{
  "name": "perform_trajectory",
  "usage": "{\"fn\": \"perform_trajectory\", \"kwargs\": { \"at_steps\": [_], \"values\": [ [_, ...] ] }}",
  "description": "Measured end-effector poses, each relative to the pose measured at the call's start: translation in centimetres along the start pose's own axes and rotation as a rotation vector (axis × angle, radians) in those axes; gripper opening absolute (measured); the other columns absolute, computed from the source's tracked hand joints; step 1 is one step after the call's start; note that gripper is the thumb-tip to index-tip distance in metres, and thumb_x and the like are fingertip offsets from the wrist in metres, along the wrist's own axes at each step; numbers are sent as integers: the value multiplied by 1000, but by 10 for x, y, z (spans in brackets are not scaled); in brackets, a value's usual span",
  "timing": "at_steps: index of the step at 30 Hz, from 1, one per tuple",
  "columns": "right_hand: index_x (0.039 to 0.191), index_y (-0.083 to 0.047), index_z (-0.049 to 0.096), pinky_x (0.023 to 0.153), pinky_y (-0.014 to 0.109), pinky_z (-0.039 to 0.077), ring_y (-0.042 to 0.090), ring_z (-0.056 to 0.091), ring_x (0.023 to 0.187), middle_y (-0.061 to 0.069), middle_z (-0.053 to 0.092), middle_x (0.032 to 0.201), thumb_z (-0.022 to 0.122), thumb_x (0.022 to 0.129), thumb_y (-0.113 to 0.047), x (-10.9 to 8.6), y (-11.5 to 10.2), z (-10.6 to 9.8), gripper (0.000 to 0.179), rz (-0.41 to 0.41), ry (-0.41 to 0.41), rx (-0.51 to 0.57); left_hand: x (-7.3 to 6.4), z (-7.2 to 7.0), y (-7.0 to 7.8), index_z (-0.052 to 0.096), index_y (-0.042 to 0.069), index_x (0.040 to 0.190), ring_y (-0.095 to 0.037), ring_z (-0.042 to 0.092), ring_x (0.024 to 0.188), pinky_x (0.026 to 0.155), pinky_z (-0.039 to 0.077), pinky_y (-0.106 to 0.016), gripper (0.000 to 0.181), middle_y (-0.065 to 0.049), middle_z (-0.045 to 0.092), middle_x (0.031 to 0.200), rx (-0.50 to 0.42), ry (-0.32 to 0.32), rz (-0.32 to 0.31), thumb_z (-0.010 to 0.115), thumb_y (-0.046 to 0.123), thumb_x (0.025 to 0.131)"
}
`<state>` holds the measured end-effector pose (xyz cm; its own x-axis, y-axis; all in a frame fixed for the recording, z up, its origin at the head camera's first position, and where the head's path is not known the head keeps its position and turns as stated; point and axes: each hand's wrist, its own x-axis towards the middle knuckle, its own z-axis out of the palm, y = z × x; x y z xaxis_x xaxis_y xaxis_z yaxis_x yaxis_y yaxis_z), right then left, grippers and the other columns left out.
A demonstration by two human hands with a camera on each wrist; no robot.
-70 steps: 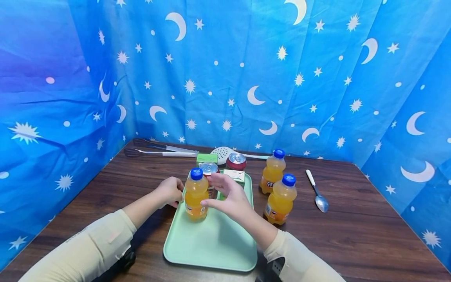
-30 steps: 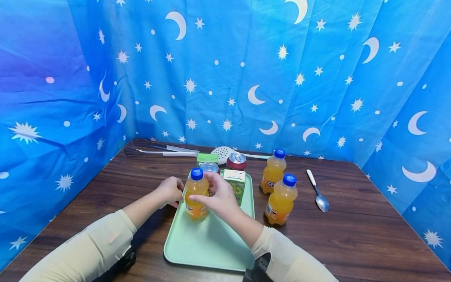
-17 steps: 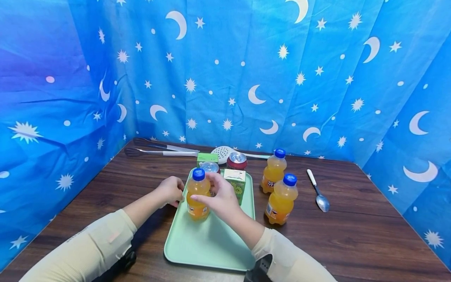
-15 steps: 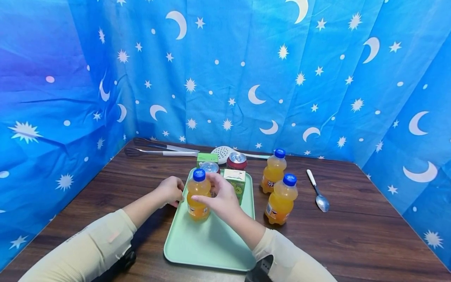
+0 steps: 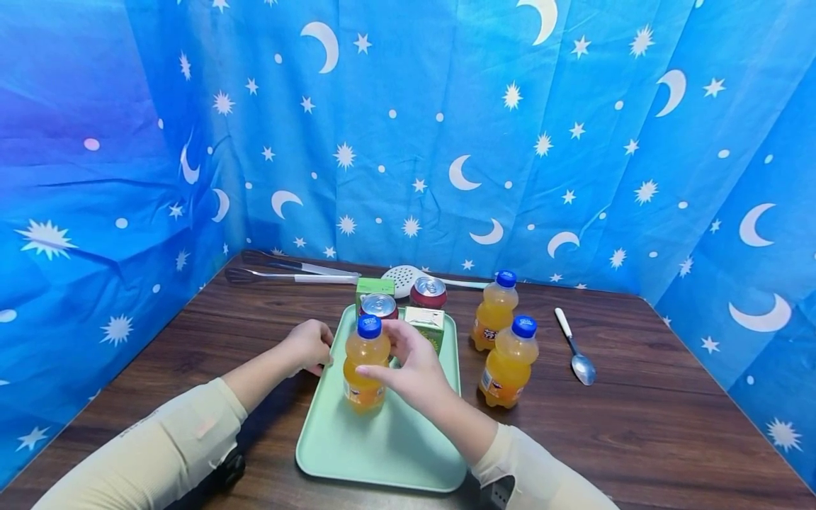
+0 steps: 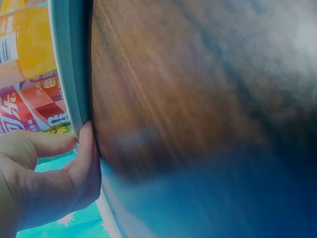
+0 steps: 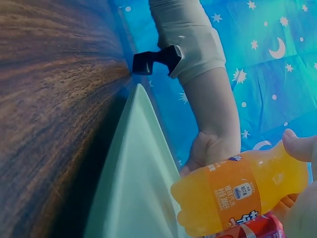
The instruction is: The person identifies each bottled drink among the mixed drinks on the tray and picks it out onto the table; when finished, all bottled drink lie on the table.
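My right hand (image 5: 417,368) holds a plastic bottle of orange drink (image 5: 365,386) with a blue cap, upright over the left half of a light green tray (image 5: 382,457). The right wrist view shows the thumb by the neck of the orange drink bottle (image 7: 237,193) and its base close to the tray (image 7: 143,178). My left hand (image 5: 309,346) pinches the tray's left rim; in the left wrist view the left hand (image 6: 49,173) has thumb and fingers on either side of that rim. Just behind the held bottle stands a red soda can (image 5: 379,306), and a green drink carton (image 5: 425,321) is at its right.
Another carton (image 5: 375,285) and a second red can (image 5: 428,289) stand farther back. Right of the tray are two more orange drink bottles (image 5: 494,312) and a spoon (image 5: 575,348). A slotted skimmer (image 5: 403,280) and long-handled utensils (image 5: 293,275) lie along the curtain (image 5: 408,142).
My right hand and the orange drink bottle have moved nearer to me and slightly right over the tray, showing more of the can behind. My left hand stays on the rim.
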<state>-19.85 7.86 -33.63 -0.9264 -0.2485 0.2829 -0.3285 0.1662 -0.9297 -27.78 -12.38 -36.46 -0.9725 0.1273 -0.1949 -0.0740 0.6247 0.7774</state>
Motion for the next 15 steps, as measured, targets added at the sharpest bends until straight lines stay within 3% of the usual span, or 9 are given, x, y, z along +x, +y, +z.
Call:
{"fn": "perform_trajectory", "kwargs": {
  "at_steps": [15],
  "values": [
    [127, -9, 50, 99, 40, 42, 18, 50, 119, 3, 55, 127, 78, 76, -13, -13, -5, -20, 58, 16, -65, 62, -1, -1, 0, 57, -9, 93, -23, 62, 68, 54, 58, -32, 23, -17, 53, 83, -16, -3, 5, 65, -16, 73]
  ]
}}
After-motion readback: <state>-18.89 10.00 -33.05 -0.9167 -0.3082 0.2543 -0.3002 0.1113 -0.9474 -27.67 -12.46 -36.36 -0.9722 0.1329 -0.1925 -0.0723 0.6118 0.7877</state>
